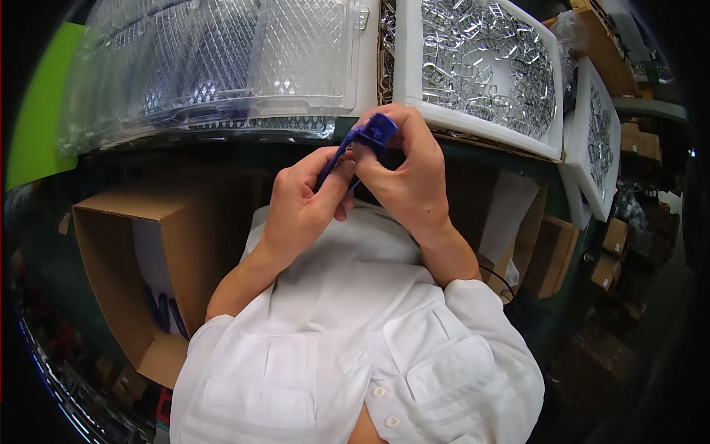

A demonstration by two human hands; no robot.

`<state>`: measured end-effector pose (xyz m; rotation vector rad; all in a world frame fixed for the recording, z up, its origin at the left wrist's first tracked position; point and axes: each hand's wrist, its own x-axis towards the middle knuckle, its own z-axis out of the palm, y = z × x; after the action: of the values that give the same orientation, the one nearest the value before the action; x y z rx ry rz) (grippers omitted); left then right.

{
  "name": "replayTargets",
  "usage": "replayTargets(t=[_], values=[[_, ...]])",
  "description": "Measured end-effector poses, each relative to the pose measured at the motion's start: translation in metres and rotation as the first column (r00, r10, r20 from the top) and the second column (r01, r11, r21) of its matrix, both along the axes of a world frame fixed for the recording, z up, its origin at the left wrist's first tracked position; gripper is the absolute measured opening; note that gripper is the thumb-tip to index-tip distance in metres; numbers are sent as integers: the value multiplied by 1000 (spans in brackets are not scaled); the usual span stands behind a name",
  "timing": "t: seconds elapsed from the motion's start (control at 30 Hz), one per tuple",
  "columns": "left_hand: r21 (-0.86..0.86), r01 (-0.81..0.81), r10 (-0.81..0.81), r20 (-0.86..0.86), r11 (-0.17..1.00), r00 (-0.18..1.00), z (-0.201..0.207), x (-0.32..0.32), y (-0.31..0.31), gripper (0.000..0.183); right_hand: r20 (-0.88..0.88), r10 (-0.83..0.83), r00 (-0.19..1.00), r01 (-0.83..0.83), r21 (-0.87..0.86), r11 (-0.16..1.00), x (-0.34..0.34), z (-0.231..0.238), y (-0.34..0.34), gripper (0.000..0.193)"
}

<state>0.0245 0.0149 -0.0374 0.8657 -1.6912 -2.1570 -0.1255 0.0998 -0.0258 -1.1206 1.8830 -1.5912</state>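
Both hands are meeting just below the white tray of metal clips (481,111). The left hand (303,203) is curling its fingers around the lower strap of a blue plastic piece (370,140), wrist bent upward. The right hand (407,174) is arching over it, fingertips pinching the piece's blocky top end.

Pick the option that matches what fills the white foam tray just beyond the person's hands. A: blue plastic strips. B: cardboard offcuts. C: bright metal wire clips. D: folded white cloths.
C: the white foam tray holds a heap of shiny metal wire clips, while the only blue plastic piece is pinched between the left hand and the right hand.
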Motion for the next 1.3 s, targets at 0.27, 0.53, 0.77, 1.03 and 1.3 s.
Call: replayTargets(t=[0.27, 0.53, 0.77, 1.03, 1.3], values=[[-574, 161, -299, -154, 803, 942, 53, 16, -11, 53, 242, 187, 952, -100, -330, 938, -31, 23, 40, 50], [-860, -179, -95, -253, 478, 963, 61, 2, 1, 68, -73, -206, 976, 189, -190, 963, -81, 32, 77, 44], [-851, -139, -100, -217, 506, 971, 64, -3, -1, 56, -121, -297, 947, 283, -122, 951, -97, 16, 86, 34], [-941, -130, -79, -162, 312, 984, 88, -32, -29, 47, -624, -304, 720, 397, 10, 918, -127, 10, 71, 32], [-985, 13, 6, 15, 173, 1000, 143, -241, -178, 39, -759, -160, 632, 384, 127, 915, -160, 15, 60, 18]])
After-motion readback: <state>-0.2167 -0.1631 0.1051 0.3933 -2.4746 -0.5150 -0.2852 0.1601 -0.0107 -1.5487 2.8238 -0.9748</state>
